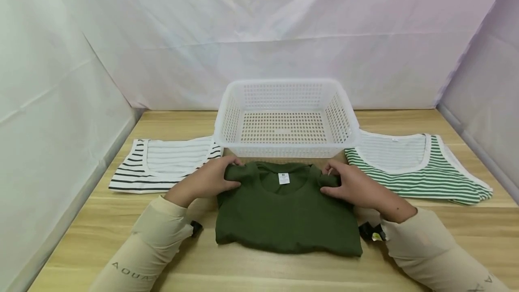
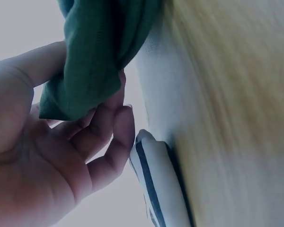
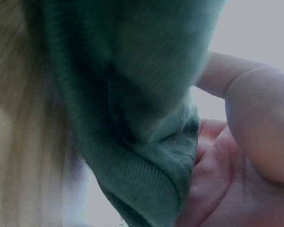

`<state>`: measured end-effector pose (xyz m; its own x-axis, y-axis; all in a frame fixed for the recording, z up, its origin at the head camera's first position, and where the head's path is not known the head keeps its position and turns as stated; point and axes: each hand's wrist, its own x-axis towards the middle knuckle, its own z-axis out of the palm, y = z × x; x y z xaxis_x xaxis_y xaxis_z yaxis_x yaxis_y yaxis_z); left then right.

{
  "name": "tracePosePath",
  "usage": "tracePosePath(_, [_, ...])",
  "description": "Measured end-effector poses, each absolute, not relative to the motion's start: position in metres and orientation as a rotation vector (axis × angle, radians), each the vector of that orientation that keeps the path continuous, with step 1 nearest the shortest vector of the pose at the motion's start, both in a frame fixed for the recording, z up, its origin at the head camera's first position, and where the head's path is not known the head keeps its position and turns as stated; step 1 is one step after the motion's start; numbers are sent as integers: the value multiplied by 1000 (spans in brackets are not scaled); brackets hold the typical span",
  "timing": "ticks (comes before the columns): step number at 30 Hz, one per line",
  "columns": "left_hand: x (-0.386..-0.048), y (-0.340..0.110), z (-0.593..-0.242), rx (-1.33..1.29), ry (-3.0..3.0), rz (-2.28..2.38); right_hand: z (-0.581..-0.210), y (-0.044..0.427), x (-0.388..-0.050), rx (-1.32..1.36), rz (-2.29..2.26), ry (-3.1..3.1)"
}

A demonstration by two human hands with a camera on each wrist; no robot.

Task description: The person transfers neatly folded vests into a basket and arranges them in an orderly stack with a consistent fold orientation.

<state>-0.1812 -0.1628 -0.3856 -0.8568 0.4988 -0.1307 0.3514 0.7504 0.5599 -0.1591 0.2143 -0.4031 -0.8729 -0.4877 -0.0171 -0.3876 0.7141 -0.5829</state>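
A dark green shirt [image 1: 288, 220], folded, with a white neck label [image 1: 284, 178], lies in front of the basket. My left hand [image 1: 211, 178] grips its upper left corner; in the left wrist view the green cloth [image 2: 92, 61] hangs between the thumb and curled fingers of that hand [image 2: 75, 137]. The upper right corner is pinched by my right hand [image 1: 350, 186]. In the right wrist view the cloth [image 3: 146, 109] covers most of the fingers of the right hand [image 3: 241, 137].
Behind the shirt stands a white perforated basket [image 1: 288, 151]. A black-and-white striped top [image 1: 134, 172] lies on the left of the wooden table [image 1: 113, 233], a green-and-white striped top [image 1: 430, 179] on the right. White sheets [image 1: 284, 21] hang behind and at both sides.
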Motion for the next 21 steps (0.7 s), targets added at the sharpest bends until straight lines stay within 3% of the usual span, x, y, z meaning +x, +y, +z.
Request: tracePosePath(21, [-186, -169, -388, 530, 2624, 859, -406, 216, -159, -617, -1017, 2574])
